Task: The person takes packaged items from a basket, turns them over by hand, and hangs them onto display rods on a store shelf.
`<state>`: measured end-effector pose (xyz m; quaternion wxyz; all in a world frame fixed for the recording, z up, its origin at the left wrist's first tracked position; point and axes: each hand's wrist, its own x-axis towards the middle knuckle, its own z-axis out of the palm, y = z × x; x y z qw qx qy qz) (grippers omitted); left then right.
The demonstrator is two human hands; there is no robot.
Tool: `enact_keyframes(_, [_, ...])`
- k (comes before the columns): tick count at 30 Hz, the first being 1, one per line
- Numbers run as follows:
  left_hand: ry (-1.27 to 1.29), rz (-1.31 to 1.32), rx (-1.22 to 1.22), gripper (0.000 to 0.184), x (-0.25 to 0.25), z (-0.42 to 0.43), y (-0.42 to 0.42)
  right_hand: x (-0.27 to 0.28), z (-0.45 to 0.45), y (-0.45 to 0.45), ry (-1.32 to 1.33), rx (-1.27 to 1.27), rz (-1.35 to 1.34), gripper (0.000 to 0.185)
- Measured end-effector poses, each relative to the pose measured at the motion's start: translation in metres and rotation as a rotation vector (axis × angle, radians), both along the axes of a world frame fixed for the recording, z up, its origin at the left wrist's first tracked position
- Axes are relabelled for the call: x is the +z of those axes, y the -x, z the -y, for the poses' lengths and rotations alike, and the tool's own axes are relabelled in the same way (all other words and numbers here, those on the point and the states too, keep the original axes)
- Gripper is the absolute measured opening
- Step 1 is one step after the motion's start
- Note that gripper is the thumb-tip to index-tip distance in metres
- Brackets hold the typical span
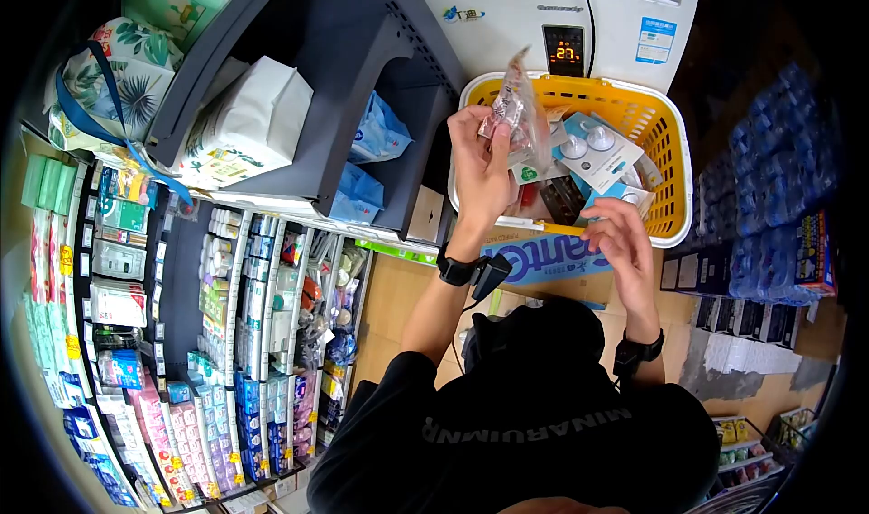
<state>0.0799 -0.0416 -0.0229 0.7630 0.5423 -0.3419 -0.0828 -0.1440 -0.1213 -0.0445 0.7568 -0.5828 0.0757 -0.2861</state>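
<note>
Left hand [482, 166]: pinching a clear plastic packet between thumb and fingers.
Clear plastic packet [522, 120]: raised over the left part of the basket.
Right hand [620, 233]: fingers parted and loosely bent at the basket's near right rim; touching or not, I cannot tell.
Basket [672, 152]: yellow inside, white outside, holding carded packs [599, 157] and a dark pack [562, 199], whose contents seem unclear.
White appliance [507, 21]: behind the basket, display showing 27.
</note>
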Motion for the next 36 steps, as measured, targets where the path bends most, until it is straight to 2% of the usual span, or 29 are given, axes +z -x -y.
enact_keyframes(5, [0.004,0.043,-0.084,0.032,0.023,-0.030,0.013,0.002,0.002,-0.005,0.124,-0.043,0.038,0.049])
enact_keyframes(7, [-0.012,-0.034,-0.261,0.041,0.036,-0.044,0.021,0.003,-0.001,-0.010,0.163,-0.177,0.025,0.054])
enact_keyframes(8, [0.030,-0.077,-0.267,0.049,0.037,-0.047,0.024,0.003,-0.002,-0.013,0.165,-0.176,0.025,0.054])
enact_keyframes(10, [0.046,-0.108,-0.322,0.049,0.041,-0.054,0.028,0.002,-0.003,-0.019,0.176,-0.263,0.076,0.059])
enact_keyframes(14, [0.058,-0.182,-0.369,0.047,0.039,-0.059,0.030,0.004,-0.002,-0.019,0.196,-0.232,0.041,0.061])
enact_keyframes(16, [0.040,-0.200,-0.377,0.043,0.038,-0.059,0.029,0.003,-0.002,-0.018,0.089,-0.062,0.010,0.061])
enact_keyframes(20, [0.058,-0.269,-0.342,0.042,0.035,-0.057,0.028,-0.007,-0.002,-0.019,0.112,0.032,-0.049,0.061])
enact_keyframes(25, [0.069,-0.507,-0.337,0.039,0.028,-0.058,0.024,-0.007,-0.009,-0.015,-0.109,0.137,-0.056,0.052])
enact_keyframes(27, [0.032,-0.520,-0.326,0.038,0.026,-0.059,0.025,-0.007,-0.013,-0.016,-0.097,0.044,-0.024,0.050])
enact_keyframes(29, [0.063,-0.649,-0.349,0.037,0.020,-0.063,0.029,-0.008,-0.015,-0.016,-0.090,-0.053,0.007,0.049])
enact_keyframes(31, [0.045,-0.567,-0.400,0.039,0.007,-0.069,0.031,-0.008,-0.013,-0.015,-0.029,-0.213,0.066,0.049])
enact_keyframes(33, [-0.161,-0.386,-0.457,0.043,0.006,-0.076,0.037,-0.004,-0.010,-0.015,-0.009,-0.223,0.047,0.043])
enact_keyframes(36, [-0.247,-0.363,-0.528,0.046,0.013,-0.077,0.047,0.002,-0.011,-0.015,-0.072,-0.248,0.013,0.032])
